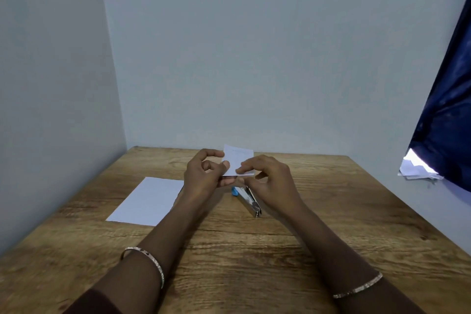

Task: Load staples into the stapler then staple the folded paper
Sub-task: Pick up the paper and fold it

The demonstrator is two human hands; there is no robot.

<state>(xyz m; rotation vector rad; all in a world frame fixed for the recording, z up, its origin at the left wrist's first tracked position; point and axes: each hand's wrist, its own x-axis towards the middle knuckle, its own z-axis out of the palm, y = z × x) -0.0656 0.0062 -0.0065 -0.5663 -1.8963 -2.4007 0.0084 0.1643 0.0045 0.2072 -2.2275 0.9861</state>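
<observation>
Both hands hold a small white staple box (239, 160) above the middle of the wooden table (331, 224). My left hand (205, 176) pinches its left edge between thumb and fingers. My right hand (270, 178) grips its lower right edge with the fingertips. Just below the hands a metal stapler (249, 200) with a blue end lies flat on the table, untouched. A white sheet of paper (147, 201) lies flat to the left, partly hidden by my left forearm. No staples are visible.
Grey walls close the table's left and far sides. A dark blue cloth (448, 115) hangs at the right, with white papers (418, 171) below its edge.
</observation>
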